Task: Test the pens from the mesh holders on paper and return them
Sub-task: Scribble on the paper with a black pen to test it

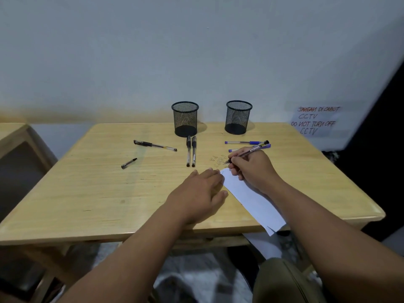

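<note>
Two black mesh holders stand at the back of the wooden table [91, 193], the left holder [185, 119] and the right holder [238, 117], both looking empty. My right hand [253, 169] grips an uncapped pen [249, 152] with its tip just above the top corner of a white paper strip [251, 200]. My left hand [201, 193] lies flat, fingers on the paper's left edge. Two black pens [191, 150] lie side by side below the left holder. Another black pen [155, 145] lies to their left. A pen cap [129, 163] lies further left. A blue pen [244, 142] rests behind my right hand.
A paper sign with handwritten CCTV text [314, 121] hangs on the wall at right. A second wooden table [13, 132] stands to the left. The paper strip overhangs the table's front edge. Pencil scribbles mark the tabletop near the pen tip.
</note>
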